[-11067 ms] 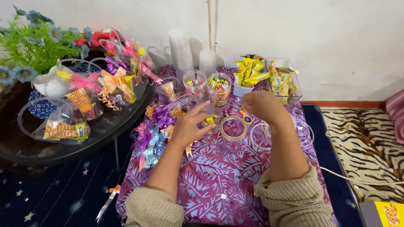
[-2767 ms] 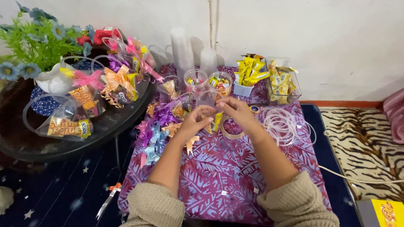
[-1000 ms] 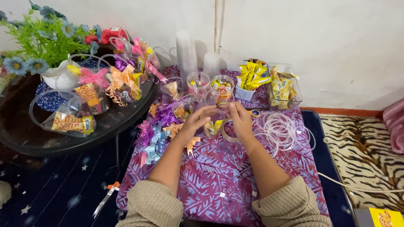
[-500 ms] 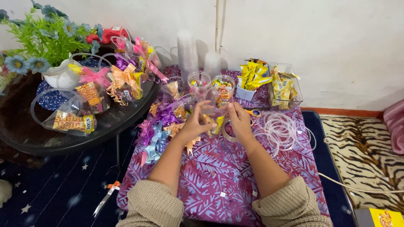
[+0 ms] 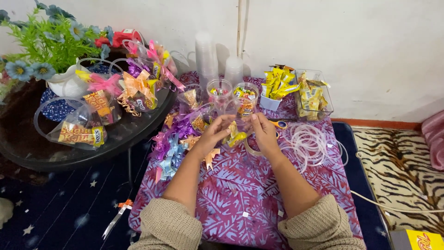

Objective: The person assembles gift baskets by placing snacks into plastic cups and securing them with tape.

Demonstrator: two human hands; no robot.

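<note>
My left hand (image 5: pixel 212 133) and my right hand (image 5: pixel 265 133) meet over the purple patterned cloth (image 5: pixel 240 194). Between them they hold a clear plastic cup (image 5: pixel 232 121) lying on its side, with yellow snack packets (image 5: pixel 235 135) inside it. The fingers of both hands close around the cup's rim and sides. Just below my right hand, a roll of clear tape (image 5: pixel 250 149) lies on the cloth. A pile of purple, blue and orange ribbon bows (image 5: pixel 173 144) sits to the left of my left hand.
Two candy-filled cups (image 5: pixel 219 90) and stacked clear cups (image 5: pixel 205 58) stand behind. A white tub (image 5: pixel 273 90) and a clear box (image 5: pixel 314 95) hold yellow packets. Yellow-handled scissors (image 5: pixel 279 124) and clear plastic rings (image 5: pixel 314 144) lie right. A black round table (image 5: pixel 115 139) carries bow-tied cups and a plant (image 5: pixel 51 46).
Earlier my right hand was at the tape roll and my left hand near the bows. Both hands have since come together on the cup with the packets and turned it slightly.
</note>
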